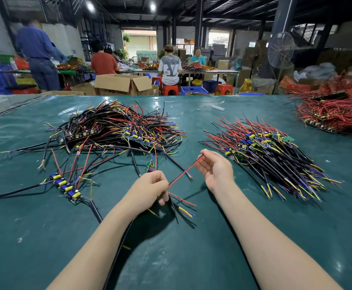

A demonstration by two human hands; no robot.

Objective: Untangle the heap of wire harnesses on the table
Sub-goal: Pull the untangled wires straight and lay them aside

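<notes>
Stretches red-and-black wire pair [183,173] taut between left grip [150,189], curled tight round the harness's near end, and right grip [215,168], pinching the far end, likely to straighten it | finds tangled heap [118,128] far-left on green surface [192,248], well apart from combed pile [271,155] at right, seemingly separating undone from done | shows open cardboard box [120,83] behind, contents hidden

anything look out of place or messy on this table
Only the left heap: its wires sprawl every way, and one strip of boards lies out in front of it. The right pile lies combed one way. No damage visible.
</notes>
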